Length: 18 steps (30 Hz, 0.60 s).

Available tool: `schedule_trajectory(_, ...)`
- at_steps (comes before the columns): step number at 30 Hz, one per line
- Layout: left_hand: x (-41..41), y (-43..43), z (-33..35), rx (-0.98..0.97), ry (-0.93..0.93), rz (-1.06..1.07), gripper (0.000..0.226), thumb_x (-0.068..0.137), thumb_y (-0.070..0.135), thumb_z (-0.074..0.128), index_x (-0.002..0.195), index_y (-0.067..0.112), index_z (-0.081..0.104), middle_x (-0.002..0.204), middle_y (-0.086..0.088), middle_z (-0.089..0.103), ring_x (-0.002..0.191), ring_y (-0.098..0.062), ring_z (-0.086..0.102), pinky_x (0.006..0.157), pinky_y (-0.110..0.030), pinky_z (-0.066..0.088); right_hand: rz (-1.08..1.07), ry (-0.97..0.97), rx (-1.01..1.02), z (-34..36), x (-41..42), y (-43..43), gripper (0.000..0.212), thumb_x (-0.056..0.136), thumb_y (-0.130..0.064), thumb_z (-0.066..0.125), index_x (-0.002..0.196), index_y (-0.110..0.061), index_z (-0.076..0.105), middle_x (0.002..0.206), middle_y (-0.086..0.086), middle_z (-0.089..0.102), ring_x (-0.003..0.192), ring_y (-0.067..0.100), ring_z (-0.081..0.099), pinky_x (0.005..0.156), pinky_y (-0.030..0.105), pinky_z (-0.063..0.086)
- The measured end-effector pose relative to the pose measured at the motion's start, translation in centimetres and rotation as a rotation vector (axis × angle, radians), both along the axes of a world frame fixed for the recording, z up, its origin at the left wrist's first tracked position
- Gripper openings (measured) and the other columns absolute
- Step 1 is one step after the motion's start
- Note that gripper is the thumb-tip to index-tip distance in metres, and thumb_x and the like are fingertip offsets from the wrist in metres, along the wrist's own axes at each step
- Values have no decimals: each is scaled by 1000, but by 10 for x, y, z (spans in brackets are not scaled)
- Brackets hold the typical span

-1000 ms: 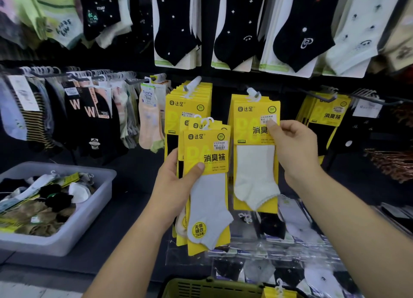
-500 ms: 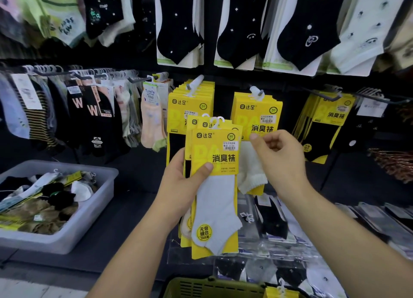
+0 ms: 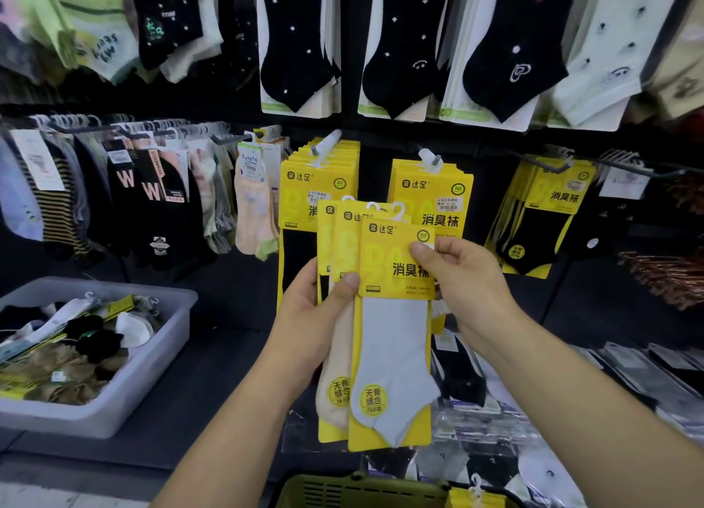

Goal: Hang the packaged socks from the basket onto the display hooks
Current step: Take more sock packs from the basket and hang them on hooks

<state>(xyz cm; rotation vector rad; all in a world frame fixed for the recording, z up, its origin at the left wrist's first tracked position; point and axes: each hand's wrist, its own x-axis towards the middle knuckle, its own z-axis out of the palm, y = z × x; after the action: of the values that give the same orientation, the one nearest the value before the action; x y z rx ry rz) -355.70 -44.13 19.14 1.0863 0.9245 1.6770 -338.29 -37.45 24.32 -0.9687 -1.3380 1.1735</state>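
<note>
My left hand (image 3: 316,317) holds a fanned stack of yellow sock packs (image 3: 392,340), thumb across their left edge; the front pack carries a white sock. My right hand (image 3: 461,282) pinches the upper right corner of that front pack. Behind the stack, two display hooks (image 3: 430,160) carry more yellow packs: a left bunch (image 3: 316,172) and a right bunch (image 3: 430,191). The olive basket (image 3: 362,488) shows at the bottom edge, with a yellow pack (image 3: 476,498) poking out of it.
A grey plastic bin (image 3: 152,374) of loose socks sits on the dark shelf at left. Rows of hanging socks fill the wall above and to the left. More yellow packs (image 3: 548,210) hang at right. Clear-wrapped socks (image 3: 628,370) lie flat at lower right.
My right hand left the hung white-sock pack on the right hook and came down to the front pack in my left hand. The held stack rose slightly.
</note>
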Motion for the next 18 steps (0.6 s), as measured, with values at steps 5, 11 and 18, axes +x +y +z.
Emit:
schedule_trajectory(5, -3, 2, -2, -31, 25, 57, 17, 104, 22, 65, 111, 33, 76, 120, -4, 80, 110, -28, 78, 90, -47, 62, -148, 87, 70, 4, 10, 6, 12, 95, -22, 67, 96, -10, 68, 87, 3, 77, 80, 15, 74, 68, 30, 61)
schedule_trajectory(11, -8, 3, -2, -24, 68, 129, 19, 105, 21, 65, 110, 35, 76, 118, -1, 81, 108, -24, 78, 86, -45, 63, -242, 157, 152, 17, 20, 15, 10, 98, -19, 64, 97, -10, 70, 77, -9, 76, 74, 2, 71, 60, 13, 52)
schedule_trajectory(18, -14, 2, -1, -6, 60, 143, 20, 105, 21, 65, 109, 37, 77, 118, 1, 81, 107, -22, 79, 77, -32, 65, -277, 124, 188, 33, 15, 26, 12, 96, -18, 66, 99, -8, 70, 75, -7, 75, 72, 2, 71, 58, 14, 51)
